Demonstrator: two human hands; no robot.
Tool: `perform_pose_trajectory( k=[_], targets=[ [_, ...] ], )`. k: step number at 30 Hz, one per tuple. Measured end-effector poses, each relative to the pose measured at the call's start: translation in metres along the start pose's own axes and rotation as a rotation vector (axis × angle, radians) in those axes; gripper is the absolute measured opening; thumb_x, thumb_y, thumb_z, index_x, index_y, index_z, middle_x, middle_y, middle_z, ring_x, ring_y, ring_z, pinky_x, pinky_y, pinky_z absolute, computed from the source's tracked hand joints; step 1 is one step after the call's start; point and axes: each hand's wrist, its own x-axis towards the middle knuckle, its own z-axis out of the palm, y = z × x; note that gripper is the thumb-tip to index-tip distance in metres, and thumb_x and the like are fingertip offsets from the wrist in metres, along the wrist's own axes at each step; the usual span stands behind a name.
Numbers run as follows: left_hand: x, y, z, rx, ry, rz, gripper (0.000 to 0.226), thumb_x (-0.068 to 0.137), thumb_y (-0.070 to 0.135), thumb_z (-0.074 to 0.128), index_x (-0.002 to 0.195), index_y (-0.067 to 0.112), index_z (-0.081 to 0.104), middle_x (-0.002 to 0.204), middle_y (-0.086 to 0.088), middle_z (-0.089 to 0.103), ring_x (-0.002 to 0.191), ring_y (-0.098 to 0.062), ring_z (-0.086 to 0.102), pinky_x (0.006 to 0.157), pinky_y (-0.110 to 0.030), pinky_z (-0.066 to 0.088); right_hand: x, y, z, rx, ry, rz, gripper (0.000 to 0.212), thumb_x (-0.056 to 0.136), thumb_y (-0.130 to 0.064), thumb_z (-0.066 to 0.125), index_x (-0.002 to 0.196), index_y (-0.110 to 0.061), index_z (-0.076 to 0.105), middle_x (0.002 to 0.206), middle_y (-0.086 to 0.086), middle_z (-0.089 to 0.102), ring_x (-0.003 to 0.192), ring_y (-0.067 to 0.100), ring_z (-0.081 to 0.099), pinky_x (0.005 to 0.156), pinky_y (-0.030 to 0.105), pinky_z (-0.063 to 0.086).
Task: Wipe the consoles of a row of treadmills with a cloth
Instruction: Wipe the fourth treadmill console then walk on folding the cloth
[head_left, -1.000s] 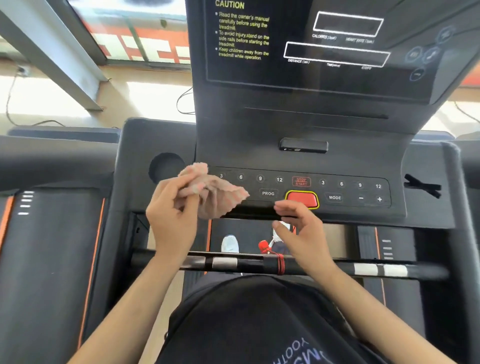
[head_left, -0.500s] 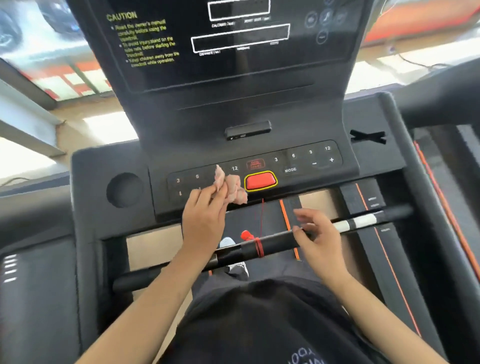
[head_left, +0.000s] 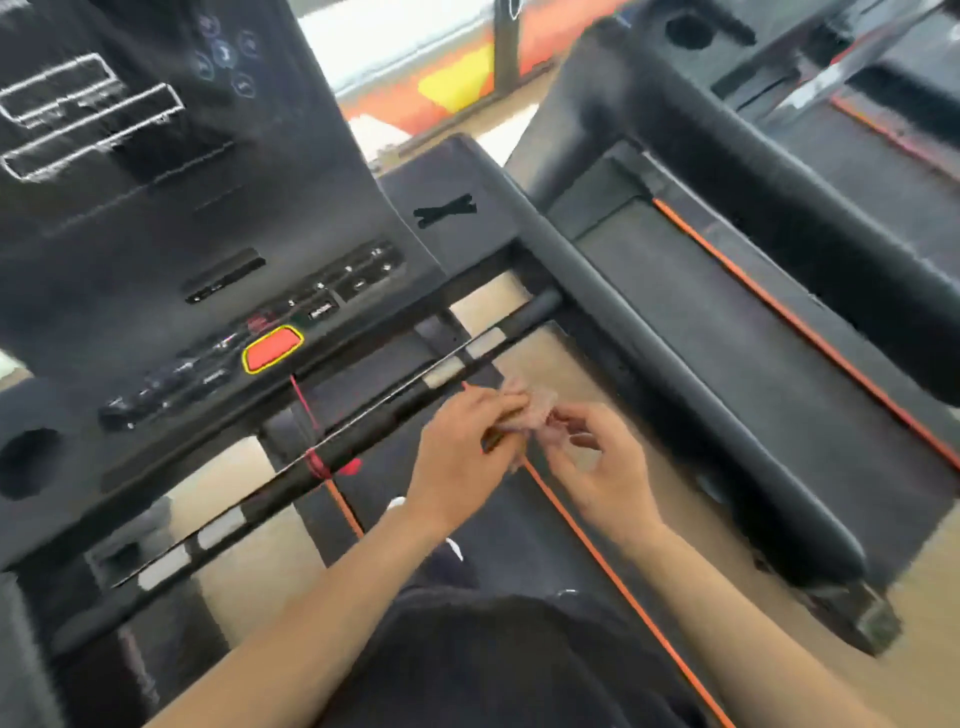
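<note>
The black treadmill console (head_left: 156, 218) fills the upper left, tilted, with a button strip and a red stop button (head_left: 272, 348). A small pink cloth (head_left: 535, 410) is bunched between my two hands, below and right of the console, above the black handlebar (head_left: 363, 431). My left hand (head_left: 462, 447) pinches the cloth's left side. My right hand (head_left: 597, 462) pinches its right side with curled fingers. The cloth touches no part of the console. The view is blurred by motion.
A red safety cord (head_left: 311, 436) is tied round the handlebar. A padded side rail (head_left: 675, 395) runs down the right. Beyond it lies the neighbouring treadmill's belt (head_left: 779, 364) with an orange stripe, and another console with a cup holder (head_left: 691, 31) at top right.
The cloth has left the button strip and moved down and right. My right hand let go of the handlebar and took hold of the cloth. The view swung toward the right-hand treadmill.
</note>
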Motion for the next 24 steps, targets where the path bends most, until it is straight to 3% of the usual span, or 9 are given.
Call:
perform_pose_trajectory(
  k=[4, 7, 9, 11, 15, 18, 21, 24],
  targets=[
    [-0.027, 0.064, 0.058, -0.189, -0.098, -0.019, 0.033, 0.08, 0.012, 0.084, 0.112, 0.016, 0.077, 0.107, 0.004, 0.073, 0.101, -0.001, 0.067, 0.089, -0.016, 0.049, -0.059, 0.029, -0.079, 0.043, 0.078, 0.07, 0.039, 0.086, -0.01, 0.078, 0.108, -0.039, 0.064, 0.103, -0.015, 0.071, 0.096, 0.007, 0.069, 0.084, 0.016, 0.051],
    [-0.044, 0.106, 0.104, -0.283, -0.241, -0.032, 0.032, 0.082, 0.014, 0.083, 0.109, 0.029, 0.078, 0.104, 0.011, 0.072, 0.1, -0.011, 0.07, 0.086, -0.025, 0.054, -0.105, 0.046, -0.131, 0.063, 0.175, 0.162, 0.03, 0.085, -0.013, 0.08, 0.099, -0.037, 0.067, 0.097, -0.027, 0.071, 0.089, -0.003, 0.068, 0.081, 0.008, 0.048],
    [-0.054, 0.132, 0.133, -0.311, -0.34, -0.022, 0.03, 0.083, 0.022, 0.08, 0.108, 0.037, 0.075, 0.102, 0.012, 0.072, 0.097, -0.015, 0.07, 0.083, -0.032, 0.058, -0.135, 0.055, -0.162, 0.08, 0.234, 0.226, 0.022, 0.085, -0.019, 0.078, 0.095, -0.036, 0.069, 0.092, -0.026, 0.072, 0.084, -0.003, 0.068, 0.078, 0.007, 0.047],
    [-0.063, 0.155, 0.158, -0.342, -0.419, -0.012, 0.025, 0.083, 0.029, 0.078, 0.106, 0.04, 0.075, 0.101, 0.014, 0.073, 0.095, -0.015, 0.071, 0.081, -0.033, 0.058, -0.163, 0.067, -0.19, 0.057, 0.289, 0.259, 0.03, 0.088, -0.009, 0.076, 0.095, -0.037, 0.069, 0.091, -0.021, 0.074, 0.083, 0.0, 0.069, 0.076, 0.011, 0.048],
    [-0.071, 0.189, 0.207, -0.324, -0.575, 0.033, 0.011, 0.086, 0.041, 0.073, 0.091, 0.032, 0.076, 0.087, 0.012, 0.073, 0.08, -0.009, 0.068, 0.073, -0.023, 0.052, -0.207, 0.091, -0.236, 0.08, 0.391, 0.401, 0.038, 0.088, 0.002, 0.07, 0.097, -0.035, 0.073, 0.089, -0.014, 0.076, 0.084, 0.005, 0.072, 0.074, 0.015, 0.054],
    [-0.074, 0.212, 0.249, -0.279, -0.719, 0.098, 0.017, 0.086, 0.045, 0.07, 0.083, 0.029, 0.073, 0.077, 0.01, 0.07, 0.07, -0.007, 0.063, 0.066, -0.028, 0.05, -0.242, 0.108, -0.267, 0.188, 0.51, 0.558, 0.036, 0.087, 0.005, 0.065, 0.097, -0.027, 0.076, 0.09, -0.009, 0.077, 0.086, 0.004, 0.071, 0.074, 0.016, 0.054],
    [-0.068, 0.233, 0.285, -0.265, -0.831, 0.162, 0.022, 0.087, 0.046, 0.068, 0.083, 0.025, 0.074, 0.073, 0.008, 0.067, 0.066, -0.008, 0.059, 0.062, -0.03, 0.048, -0.266, 0.123, -0.289, 0.251, 0.583, 0.671, 0.018, 0.087, -0.007, 0.075, 0.098, -0.021, 0.076, 0.09, -0.004, 0.078, 0.088, 0.01, 0.073, 0.078, 0.024, 0.058],
    [-0.064, 0.254, 0.32, -0.306, -0.911, 0.214, 0.021, 0.09, 0.041, 0.068, 0.085, 0.021, 0.075, 0.073, 0.01, 0.068, 0.066, -0.005, 0.057, 0.063, -0.025, 0.045, -0.281, 0.134, -0.309, 0.208, 0.627, 0.718, 0.029, 0.081, -0.017, 0.086, 0.102, -0.024, 0.066, 0.091, -0.003, 0.074, 0.086, 0.008, 0.071, 0.078, 0.024, 0.059]
  ],
)
